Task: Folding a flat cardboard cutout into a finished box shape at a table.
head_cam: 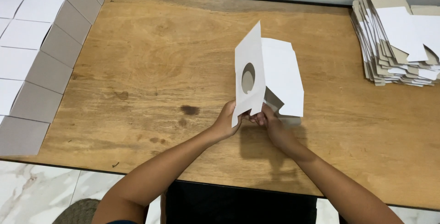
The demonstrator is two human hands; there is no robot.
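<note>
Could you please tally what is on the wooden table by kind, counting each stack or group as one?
Carton being folded, white with a round hole, in left hand and right hand: 1
Stack of flat carton blanks: 1
Group of assembled boxes: 1
Total: 3

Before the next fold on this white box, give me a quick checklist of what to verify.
1. Left hand grips the white box blank at its lower edge: ok.
2. Right hand holds the same lower edge: ok.
3. Panel with the round hole stands upright: ok.
4. Bottom flaps tucked in: cannot tell, fingers cover them.
5. Stack of flat blanks lies apart on the right of the wooden table: ok.
6. Row of folded boxes on the left lies apart from the hands: ok.
</note>
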